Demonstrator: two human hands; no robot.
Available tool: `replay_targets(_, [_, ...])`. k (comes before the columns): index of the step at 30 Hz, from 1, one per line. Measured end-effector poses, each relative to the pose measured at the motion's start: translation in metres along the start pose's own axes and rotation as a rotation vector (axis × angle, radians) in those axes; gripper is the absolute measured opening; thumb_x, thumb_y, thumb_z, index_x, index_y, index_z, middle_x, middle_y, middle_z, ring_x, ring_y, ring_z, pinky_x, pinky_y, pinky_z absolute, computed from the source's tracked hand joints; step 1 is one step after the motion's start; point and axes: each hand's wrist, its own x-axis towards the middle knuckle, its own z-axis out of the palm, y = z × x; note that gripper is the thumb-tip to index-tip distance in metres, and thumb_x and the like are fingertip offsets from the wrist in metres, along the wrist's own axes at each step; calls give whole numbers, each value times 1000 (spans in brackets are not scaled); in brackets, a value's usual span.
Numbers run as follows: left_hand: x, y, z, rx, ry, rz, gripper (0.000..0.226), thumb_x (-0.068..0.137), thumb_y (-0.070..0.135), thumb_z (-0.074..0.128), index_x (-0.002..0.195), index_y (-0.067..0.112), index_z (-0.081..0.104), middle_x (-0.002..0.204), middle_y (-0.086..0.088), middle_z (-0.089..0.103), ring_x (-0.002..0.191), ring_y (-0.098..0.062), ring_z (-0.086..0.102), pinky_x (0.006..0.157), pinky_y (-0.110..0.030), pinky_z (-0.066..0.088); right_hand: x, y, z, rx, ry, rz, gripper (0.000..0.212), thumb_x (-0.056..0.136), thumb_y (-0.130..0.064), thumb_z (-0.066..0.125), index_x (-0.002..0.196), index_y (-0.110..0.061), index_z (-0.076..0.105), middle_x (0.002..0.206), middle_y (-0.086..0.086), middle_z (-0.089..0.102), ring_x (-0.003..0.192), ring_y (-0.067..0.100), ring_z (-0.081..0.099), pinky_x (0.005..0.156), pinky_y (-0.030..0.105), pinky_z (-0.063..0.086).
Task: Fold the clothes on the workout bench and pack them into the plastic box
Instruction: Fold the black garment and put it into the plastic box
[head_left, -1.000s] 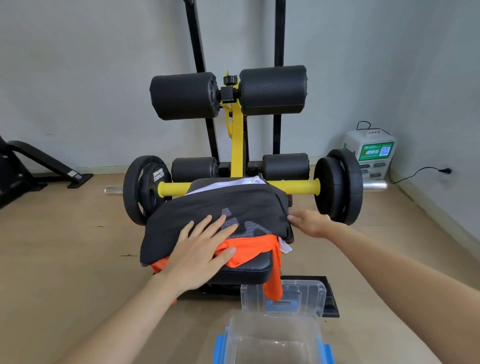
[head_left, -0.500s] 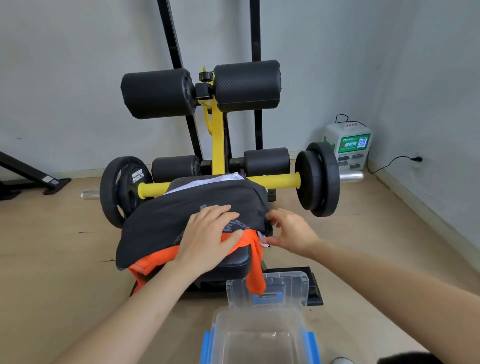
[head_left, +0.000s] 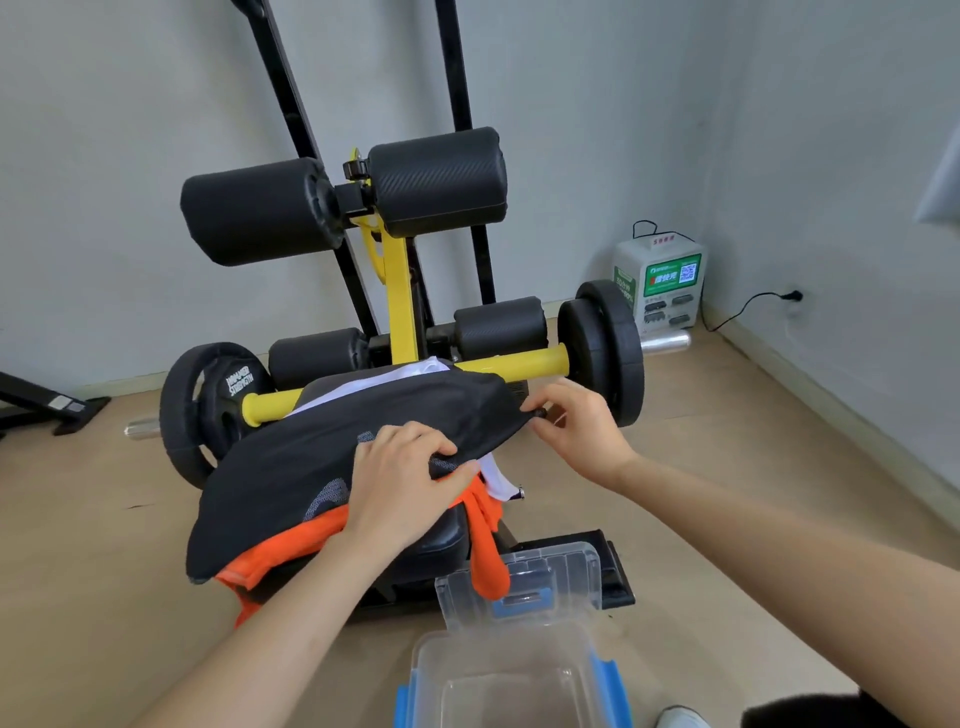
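1. Clothes lie piled on the workout bench (head_left: 441, 540). A black garment (head_left: 363, 441) is on top, with an orange garment (head_left: 291, 545) under it and a white garment (head_left: 363, 387) showing at the far edge.
2. The orange garment spills off the near edge. One strip of it hangs down on the right, in front of the lid (head_left: 571, 566).
3. The left hand (head_left: 410, 483) rests on the near right part of the black garment, fingers curled and gripping a fold of its edge.
4. The right hand (head_left: 576, 431), right of the pile, pinches the black garment's right corner between thumb and fingertips.
5. The clear plastic box (head_left: 431, 670) sits open on the floor just near of the bench. Its lid stands upright at the box's far side.
6. Beyond the pile, a yellow bar (head_left: 519, 364) carries black weight plates (head_left: 608, 353) at both ends.
7. A white and green charging station (head_left: 665, 286) stands in the far right corner.
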Motion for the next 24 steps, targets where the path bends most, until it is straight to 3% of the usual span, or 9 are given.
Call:
replay_targets(4, [6, 23, 3, -160, 36, 43, 40, 84, 60, 64, 113, 33, 68, 109, 16, 66, 102, -12, 58, 84, -35, 49, 1, -19, -11, 115, 13, 12, 16, 83, -7, 75, 94, -18, 73, 92, -8, 67, 79, 6, 62, 74, 13, 48])
replay_targets(7, [14, 41, 2, -313, 26, -20, 46, 84, 57, 66, 124, 36, 63, 114, 17, 64, 104, -8, 57, 84, -33, 51, 1, -32, -16, 195, -18, 9, 16, 83, -7, 76, 96, -17, 74, 93, -5, 70, 83, 10, 67, 78, 20, 54])
replay_targets(12, [23, 46, 0, -494, 82, -91, 20, 86, 41, 72, 104, 32, 71, 86, 16, 70, 81, -1, 65, 76, -33, 55, 2, -46, -16, 504, -83, 108, 23, 88, 9, 63, 103, -7, 71, 100, 5, 74, 92, 16, 72, 83, 23, 55])
replay_targets(15, [26, 35, -1, -632, 122, -207, 9, 88, 34, 72, 93, 27, 75, 77, 13, 73, 75, -1, 68, 75, -38, 57, 3, -51, -14, 707, -92, 217, 28, 87, 8, 64, 109, -9, 67, 108, 4, 73, 97, 25, 73, 88, 34, 57])
replay_targets(17, [27, 26, -4, -731, 150, -297, 11, 87, 37, 70, 86, 27, 74, 75, 11, 74, 75, -4, 70, 73, -43, 59, 4, -51, -9, 657, -46, 242, 26, 85, 0, 71, 105, -16, 69, 104, 4, 73, 98, 28, 72, 91, 42, 57])
replay_targets(19, [25, 18, -9, -810, 170, -379, 12, 87, 38, 69, 82, 27, 72, 75, 8, 75, 73, -11, 72, 72, -47, 61, 3, -52, -2, 585, -39, 246, 23, 86, -6, 72, 103, -21, 69, 103, 2, 73, 99, 25, 70, 91, 42, 57])
replay_targets(21, [21, 14, -19, -869, 181, -434, 11, 90, 32, 70, 83, 23, 72, 73, 4, 74, 69, -15, 72, 72, -48, 61, 3, -58, 5, 521, -120, 232, 27, 91, -12, 68, 116, -21, 67, 114, -7, 71, 106, 15, 67, 96, 33, 54])
replay_targets(24, [14, 3, -34, -868, 207, -468, 13, 90, 30, 70, 83, 19, 72, 69, 2, 73, 66, -13, 72, 74, -48, 61, 2, -71, 17, 370, -304, 166, 48, 95, -27, 63, 141, -28, 51, 131, -23, 56, 117, -3, 54, 103, 22, 43])
